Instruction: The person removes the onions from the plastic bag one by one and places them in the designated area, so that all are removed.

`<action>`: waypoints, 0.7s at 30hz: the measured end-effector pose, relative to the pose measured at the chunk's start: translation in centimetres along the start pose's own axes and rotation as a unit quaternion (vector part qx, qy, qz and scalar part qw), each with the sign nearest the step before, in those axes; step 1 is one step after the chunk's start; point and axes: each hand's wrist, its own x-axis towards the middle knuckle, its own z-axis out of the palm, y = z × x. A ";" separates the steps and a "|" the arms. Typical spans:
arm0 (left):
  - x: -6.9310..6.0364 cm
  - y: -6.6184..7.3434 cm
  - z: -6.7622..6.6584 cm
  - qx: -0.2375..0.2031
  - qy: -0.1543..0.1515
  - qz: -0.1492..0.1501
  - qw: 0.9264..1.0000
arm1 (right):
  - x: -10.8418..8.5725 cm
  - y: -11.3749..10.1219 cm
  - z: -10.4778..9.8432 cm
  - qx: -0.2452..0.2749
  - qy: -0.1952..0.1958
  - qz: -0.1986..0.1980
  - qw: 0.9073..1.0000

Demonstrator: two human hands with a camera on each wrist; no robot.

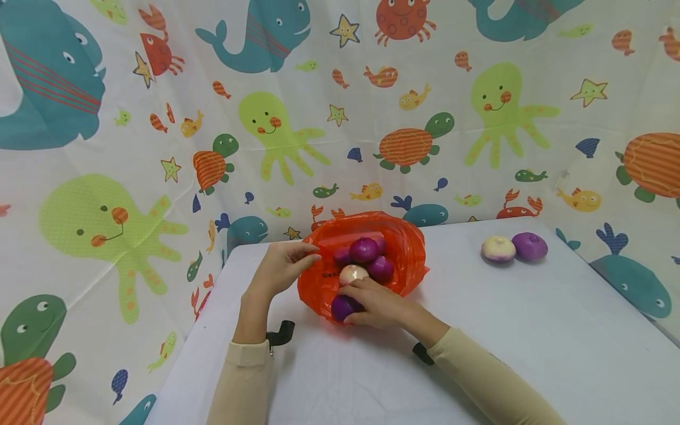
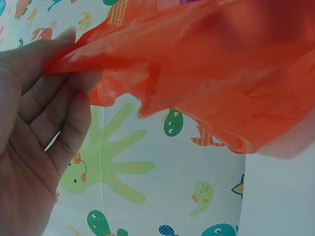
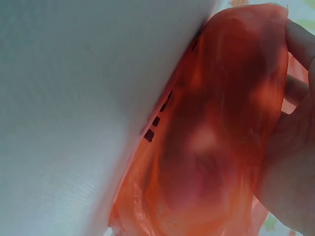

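An orange-red plastic bag [image 1: 414,251] lies open on the white table, with several purple onions [image 1: 364,251] and a whitish onion [image 1: 353,274] inside. My left hand [image 1: 280,267] pinches the bag's left edge; in the left wrist view the thumb and fingers of that hand [image 2: 44,108] hold the film [image 2: 197,64]. At the bag's near side my right hand [image 1: 379,302] has its fingers curled round a purple onion [image 1: 345,307], its fingertips beside the whitish one. The right wrist view shows the bag film [image 3: 211,123] covering part of the right hand [image 3: 290,147].
Farther right on the white table [image 1: 510,330] sit another whitish onion [image 1: 498,250] and a flattish purple onion [image 1: 530,247], side by side. A curtain [image 1: 340,159] printed with sea animals stands behind the table and along its left side.
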 end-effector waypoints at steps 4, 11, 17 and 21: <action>0.0 0.0 0.0 0.004 0.001 0.000 1.000 | 0.1 0.1 -0.3 -0.002 0.012 0.002 1.000; 0.0 0.0 0.0 0.004 0.001 0.004 1.000 | 0.1 0.0 -0.8 -0.003 0.028 0.010 1.000; 0.0 0.0 -0.1 0.003 -0.001 0.000 1.000 | 0.0 0.0 -1.2 -0.002 0.043 0.012 0.999; 0.0 -0.1 -0.1 0.003 -0.002 -0.002 1.000 | 0.0 0.3 -1.3 0.015 0.058 0.014 0.998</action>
